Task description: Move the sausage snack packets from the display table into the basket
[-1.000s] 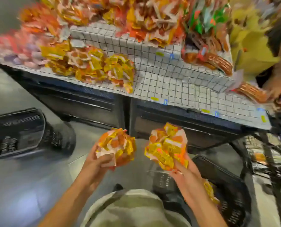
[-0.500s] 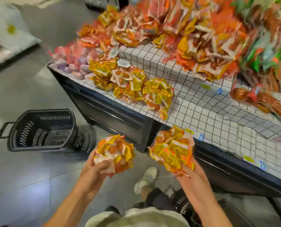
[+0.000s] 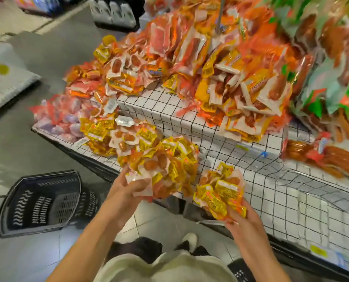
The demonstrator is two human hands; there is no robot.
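I am watching both bunches of sausage snack packets (image 3: 220, 195) rising back toward the display table (image 3: 271, 192), not the basket (image 3: 39, 202) at eight o'clock. My left hand (image 3: 126, 190) is gripping one bunch, my right hand (image 3: 242, 222) is clutching the other, fingers curled, forearms reaching to twelve o'clock.

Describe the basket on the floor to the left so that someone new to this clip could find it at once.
Start at the display table draped in white grid-patterned cloth, then drop to the grey floor at its left end. There stands a black plastic shopping basket, left of the left hand. Its wavy slotted walls and dark handle set it apart; no packets show inside.
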